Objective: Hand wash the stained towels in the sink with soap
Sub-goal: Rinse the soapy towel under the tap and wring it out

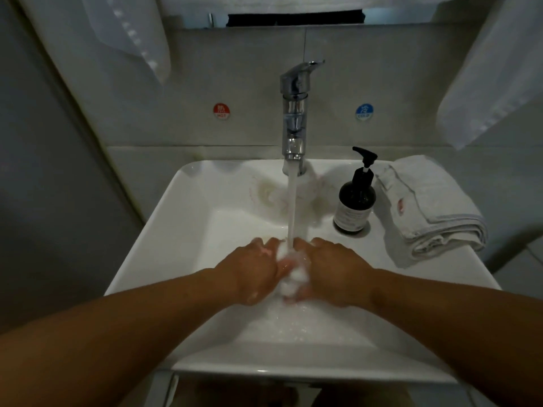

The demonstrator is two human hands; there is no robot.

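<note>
Head view: both forearms reach in over the white sink [164, 230]. Left hand [258, 271] and right hand [332, 271] meet under the water stream [293, 207] that runs from the chrome faucet [293, 113]. I see a white sudsy mass [293, 277] pressed between the palms; cloth or plain lather, I cannot tell. Backs of the hands face the camera, so I cannot tell whether the fingers lie apart or clamp on that mass.

Folded towel [435, 212] lies on the sink's right rim, outside the basin, with a red stain [400, 207] on its upper face. Dark soap pump bottle [357, 198] stands upright just left of it, beside the faucet base. Red hot sticker [221, 111] and blue cold sticker [364, 111] flank the faucet on the wall. Faint marks show on the basin's back slope.
</note>
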